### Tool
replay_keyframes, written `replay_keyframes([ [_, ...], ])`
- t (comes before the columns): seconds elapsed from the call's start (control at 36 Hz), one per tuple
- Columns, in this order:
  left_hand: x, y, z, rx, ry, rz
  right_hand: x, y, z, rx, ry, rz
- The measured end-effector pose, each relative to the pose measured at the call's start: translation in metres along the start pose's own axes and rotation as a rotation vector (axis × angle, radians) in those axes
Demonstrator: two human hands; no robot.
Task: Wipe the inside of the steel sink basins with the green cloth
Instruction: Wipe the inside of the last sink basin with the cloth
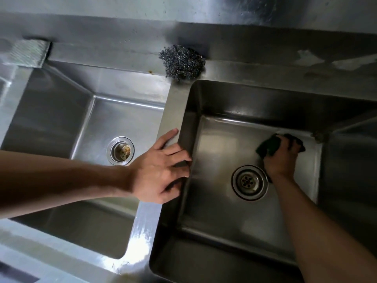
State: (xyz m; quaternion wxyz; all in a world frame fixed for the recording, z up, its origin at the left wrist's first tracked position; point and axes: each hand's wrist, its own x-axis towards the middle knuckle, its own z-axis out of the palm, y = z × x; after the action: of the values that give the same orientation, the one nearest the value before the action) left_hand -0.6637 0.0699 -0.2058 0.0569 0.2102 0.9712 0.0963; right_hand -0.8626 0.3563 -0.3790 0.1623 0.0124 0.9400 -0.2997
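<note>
Green cloth (pixel 268 147), gripped by the right hand (pixel 282 160) in the right basin's (pixel 220 213) far right corner, should sweep flat toward the drain (pixel 250 181) while the spread left hand (pixel 161 170) braces on the divider (pixel 169 111).

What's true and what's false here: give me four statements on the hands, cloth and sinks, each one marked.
1. The right hand grips the green cloth inside the right basin. True.
2. The left hand holds the steel wool. False: it rests on the divider between the basins; the steel wool sits on the back ledge.
3. The cloth lies beyond the right drain. True.
4. Dishes fill the left basin. False: only the left drain shows there.
</note>
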Motion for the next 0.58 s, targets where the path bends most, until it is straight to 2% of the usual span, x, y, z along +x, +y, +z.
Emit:
replay_keyframes([
  [0.06, 0.000, 0.000, 0.000, -0.013, -0.004, -0.002, 0.004, -0.013, 0.010, 0.002, 0.019, 0.007],
  [0.14, 0.000, 0.000, -0.001, -0.022, -0.010, -0.006, -0.002, -0.039, 0.039, 0.017, -0.025, -0.079],
  [0.31, -0.001, -0.001, 0.001, -0.004, 0.006, 0.002, -0.038, -0.072, 0.090, -0.080, -0.410, -0.570],
  [0.36, -0.001, -0.001, 0.001, -0.002, 0.003, 0.004, -0.045, -0.066, 0.093, -0.162, -0.454, -0.684],
  [0.42, -0.001, -0.001, 0.001, -0.001, 0.006, 0.006, -0.044, -0.060, 0.087, -0.177, -0.386, -0.637],
  [0.5, -0.001, -0.001, 0.001, -0.006, 0.017, 0.004, -0.035, -0.061, 0.077, -0.089, -0.209, -0.386],
  [0.58, -0.001, -0.001, 0.000, -0.020, 0.014, 0.007, -0.027, -0.073, 0.076, 0.045, -0.108, -0.172],
])
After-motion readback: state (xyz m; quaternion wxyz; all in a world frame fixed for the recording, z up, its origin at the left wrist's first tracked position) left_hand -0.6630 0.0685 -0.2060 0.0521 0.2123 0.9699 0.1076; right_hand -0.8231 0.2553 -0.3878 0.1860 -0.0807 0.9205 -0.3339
